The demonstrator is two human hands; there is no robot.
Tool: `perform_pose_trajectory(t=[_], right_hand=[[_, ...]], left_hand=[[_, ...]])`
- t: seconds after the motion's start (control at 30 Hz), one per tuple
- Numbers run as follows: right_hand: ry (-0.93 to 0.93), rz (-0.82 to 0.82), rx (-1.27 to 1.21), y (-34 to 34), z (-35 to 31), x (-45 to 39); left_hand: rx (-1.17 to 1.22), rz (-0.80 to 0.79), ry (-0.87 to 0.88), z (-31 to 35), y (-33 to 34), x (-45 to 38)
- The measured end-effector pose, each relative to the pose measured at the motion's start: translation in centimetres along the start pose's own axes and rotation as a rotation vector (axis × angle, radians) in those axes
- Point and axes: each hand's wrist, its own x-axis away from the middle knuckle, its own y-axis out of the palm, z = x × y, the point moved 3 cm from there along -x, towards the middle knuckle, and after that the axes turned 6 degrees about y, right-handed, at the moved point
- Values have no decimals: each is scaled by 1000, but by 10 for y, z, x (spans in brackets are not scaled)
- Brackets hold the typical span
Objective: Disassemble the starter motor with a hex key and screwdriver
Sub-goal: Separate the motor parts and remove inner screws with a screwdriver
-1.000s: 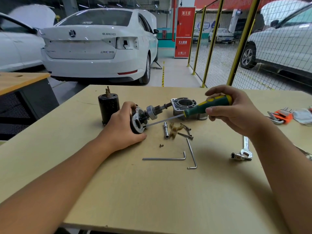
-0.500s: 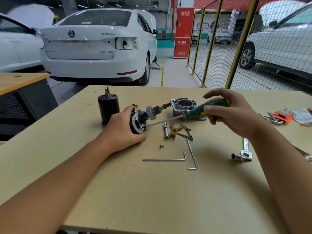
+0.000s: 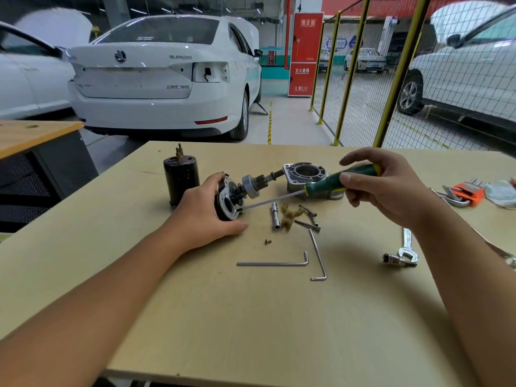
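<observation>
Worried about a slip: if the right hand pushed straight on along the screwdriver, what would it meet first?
Probably the motor end plate, where the screwdriver tip already sits; just behind it is the left hand gripping that part. Depth is uncertain.

Red cabinet (image 3: pixel 305 54) — "119"; white car (image 3: pixel 164 76) — "SUPERB".

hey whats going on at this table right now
A person is taking a starter motor apart on a pale wooden table. The left hand grips the round black-and-silver motor end plate with its geared shaft. The right hand holds a green-and-yellow-handled screwdriver, its tip at the plate's face. Two L-shaped steel hex keys and loose screws lie nearby, untouched.
</observation>
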Motion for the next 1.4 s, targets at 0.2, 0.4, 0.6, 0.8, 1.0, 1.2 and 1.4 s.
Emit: perform_pose_trajectory(t=[0.2, 0.4, 0.6, 0.8, 1.0, 1.2, 1.4], right_hand=[[31, 69, 213, -1, -1, -2], [90, 22, 184, -7, 1, -4], [116, 85, 220, -6, 6, -6], [73, 80, 91, -3, 7, -6], [48, 69, 33, -3, 5, -5], [45, 70, 76, -2, 4, -3], [16, 68, 175, -2, 3, -2]], left_hand=[[32, -31, 68, 5, -1, 3], [38, -34, 61, 4, -2, 3], [35, -23, 74, 3, -1, 2], [70, -16, 94, 5, -2, 3], [99, -29, 70, 4, -1, 3], [125, -42, 57, 3, -1, 2], [129, -59, 55, 6, -2, 1]])
